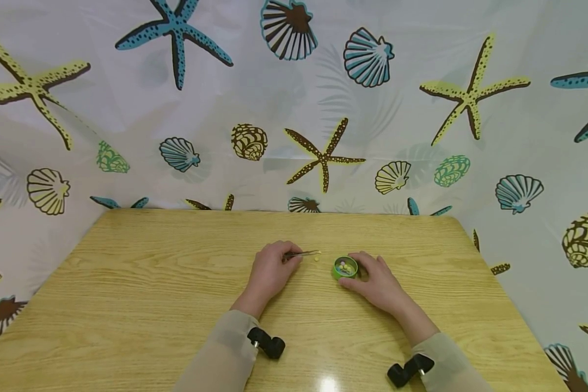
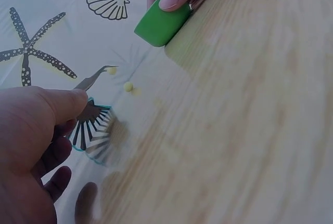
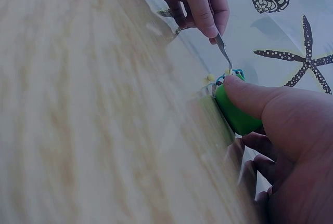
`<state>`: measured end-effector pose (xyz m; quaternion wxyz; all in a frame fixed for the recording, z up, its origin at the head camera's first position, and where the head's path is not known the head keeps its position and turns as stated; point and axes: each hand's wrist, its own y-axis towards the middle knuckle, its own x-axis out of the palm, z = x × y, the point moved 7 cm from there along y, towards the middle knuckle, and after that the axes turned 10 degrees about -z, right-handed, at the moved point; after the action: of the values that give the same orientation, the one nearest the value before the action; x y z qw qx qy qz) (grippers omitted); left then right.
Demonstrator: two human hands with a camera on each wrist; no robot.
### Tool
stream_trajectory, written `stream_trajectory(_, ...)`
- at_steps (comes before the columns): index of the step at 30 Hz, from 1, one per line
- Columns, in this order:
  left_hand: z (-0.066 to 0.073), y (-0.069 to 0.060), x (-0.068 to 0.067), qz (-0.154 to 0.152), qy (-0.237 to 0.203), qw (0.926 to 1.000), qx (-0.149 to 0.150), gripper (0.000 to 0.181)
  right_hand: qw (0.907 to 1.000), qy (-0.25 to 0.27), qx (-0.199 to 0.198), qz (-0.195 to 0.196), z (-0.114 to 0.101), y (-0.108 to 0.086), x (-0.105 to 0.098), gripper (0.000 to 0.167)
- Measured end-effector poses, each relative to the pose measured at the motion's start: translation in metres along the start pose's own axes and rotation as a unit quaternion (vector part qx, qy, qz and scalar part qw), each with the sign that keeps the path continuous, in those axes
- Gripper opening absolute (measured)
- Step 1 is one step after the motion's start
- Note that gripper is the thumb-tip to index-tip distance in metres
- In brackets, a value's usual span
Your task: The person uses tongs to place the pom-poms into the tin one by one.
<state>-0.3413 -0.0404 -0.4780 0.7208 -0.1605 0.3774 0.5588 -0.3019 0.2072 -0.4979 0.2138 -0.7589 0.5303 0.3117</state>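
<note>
My left hand [image 1: 273,268] pinches a pair of metal tweezers [image 1: 304,253] between thumb and fingers, tips pointing right. At the bent tips is a small yellow bead [image 2: 112,70], just above the table. A second yellow bead [image 2: 128,86] lies on the wood beside them. To the right, my right hand [image 1: 374,280] grips a small round green tin [image 1: 336,275] that stands upright on the table, thumb on the near side and fingers on the far side. Inside it are several pastel beads [image 1: 344,267]. In the right wrist view the tin's inside is hidden.
A wooden table [image 1: 152,283] lies under both hands. Behind it and at the sides hangs a white sheet [image 1: 274,103] printed with starfish and shells. Each sleeve carries a black wrist mount, the left mount [image 1: 267,343] and the right mount [image 1: 410,370].
</note>
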Motion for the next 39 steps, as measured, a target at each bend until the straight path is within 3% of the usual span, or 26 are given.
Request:
stream_trajectory(10,0.005,0.001,-0.005,0.016,-0.002,0.9996,0.021,0.006,1.0000,-0.001,0.003,-0.001,0.001,0.000,0.000,0.064)
stream_trajectory(17,0.024,0.002,-0.007,0.014,0.007,0.9990,0.042,0.007,1.0000,0.001,0.002,0.000,0.003,-0.001,0.001,0.061)
stream_trajectory(27,0.052,0.001,0.010,-0.033,0.023,0.9962,0.077,0.005,1.0000,-0.003,-0.006,0.003,0.001,0.001,-0.001,0.058)
stream_trajectory(34,0.058,-0.001,0.022,-0.048,0.038,0.9931,0.101,0.005,0.9999,-0.007,-0.011,0.002,-0.001,0.002,-0.001,0.057)
stream_trajectory(39,0.058,-0.002,0.028,-0.053,0.058,0.9918,0.101,0.005,0.9999,-0.003,-0.012,0.003,-0.002,0.000,-0.001,0.056)
